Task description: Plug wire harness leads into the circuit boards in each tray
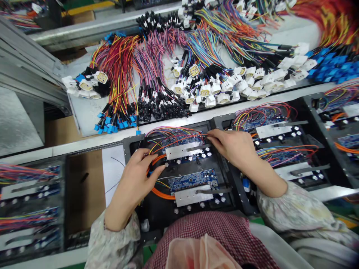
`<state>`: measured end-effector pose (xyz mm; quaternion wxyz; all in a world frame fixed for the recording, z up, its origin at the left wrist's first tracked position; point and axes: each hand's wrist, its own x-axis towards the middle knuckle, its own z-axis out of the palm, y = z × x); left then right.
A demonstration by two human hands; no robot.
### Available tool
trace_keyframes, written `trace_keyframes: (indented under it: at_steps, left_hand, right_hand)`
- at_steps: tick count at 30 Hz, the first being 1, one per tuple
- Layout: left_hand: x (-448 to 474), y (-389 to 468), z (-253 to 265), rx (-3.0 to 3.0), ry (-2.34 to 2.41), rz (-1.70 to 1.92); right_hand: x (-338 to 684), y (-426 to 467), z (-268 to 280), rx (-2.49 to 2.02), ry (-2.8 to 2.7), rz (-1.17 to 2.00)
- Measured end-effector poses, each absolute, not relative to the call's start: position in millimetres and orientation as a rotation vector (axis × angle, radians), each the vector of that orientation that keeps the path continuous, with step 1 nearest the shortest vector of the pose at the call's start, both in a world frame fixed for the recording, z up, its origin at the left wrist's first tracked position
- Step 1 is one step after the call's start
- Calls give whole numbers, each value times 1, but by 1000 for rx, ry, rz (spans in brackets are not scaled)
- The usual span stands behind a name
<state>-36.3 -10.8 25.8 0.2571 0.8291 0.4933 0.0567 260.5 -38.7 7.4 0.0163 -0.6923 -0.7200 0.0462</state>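
Observation:
Below me, a black tray (196,166) holds two blue circuit boards, each with a silver metal plate. My right hand (235,147) pinches a red wire (183,139) near the right end of the upper board (182,140). At that board's left end, my left hand (134,179) curls round the bundle of wires, its thumb a little apart from the index finger beside the thick orange cables (157,158). Part of the bundle is hidden behind these fingers. The lower board (193,179) lies nearer to me, with orange cables (162,193) at its left.
Behind the tray, a shelf holds heaps of wire harnesses (162,63) with white connectors (224,87) and blue connectors (112,124). More trays with wired boards stand left (28,186) and right (283,153). A white paper sheet (112,172) lies left of my tray.

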Motion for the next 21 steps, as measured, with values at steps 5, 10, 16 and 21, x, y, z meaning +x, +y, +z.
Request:
trace_keyframes:
  at_steps: [5, 10, 16, 21]
  left_hand:
    - [-41, -9, 23, 2323, 1297, 227]
    - [-52, -15, 29, 2349, 1218, 282]
    - [-70, -61, 54, 2371, 1183, 326]
    - [-64, -119, 66, 2371, 1114, 344]
  right_hand:
    - [275, -71, 56, -2108, -1901, 163]
    - [386, -135, 67, -2773, -1135, -181]
    - [490, -198, 11, -3348, -862, 319]
    - [491, -224, -10, -3203, -1109, 85]
